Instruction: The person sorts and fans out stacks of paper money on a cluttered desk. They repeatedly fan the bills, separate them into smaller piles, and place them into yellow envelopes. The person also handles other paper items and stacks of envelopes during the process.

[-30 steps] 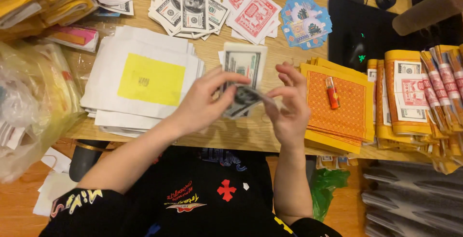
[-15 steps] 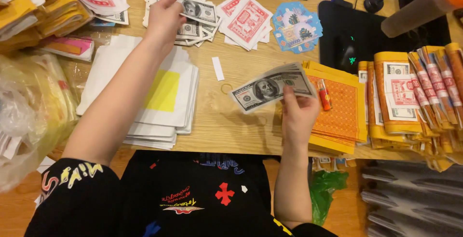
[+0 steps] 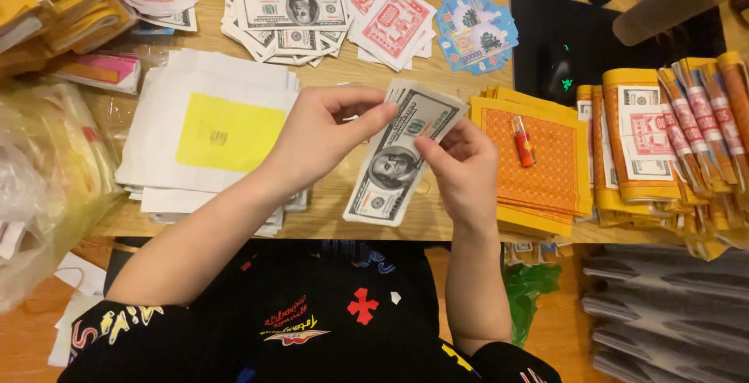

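Both hands on 1 stack of banknotes [image 3: 402, 157], held tilted above the near edge of the desk [image 3: 343, 219]; right hand [image 3: 460, 168] clamped on the stack from the right side, thumb across the top note; left hand [image 3: 328, 129] pinching the upper edge, fingertips closed on it. To do this well: keep the right thumb pressing mid-stack so the notes don't fan or slide; left fingers should lift only the top note at its corner (grip light, or 2 come away together). Around it: white sheets with a yellow sheet [image 3: 226, 129] to the left; loose notes [image 3: 289, 8] at the far side; orange paper stack [image 3: 538, 161] with a small lighter [image 3: 523, 140] to the right.
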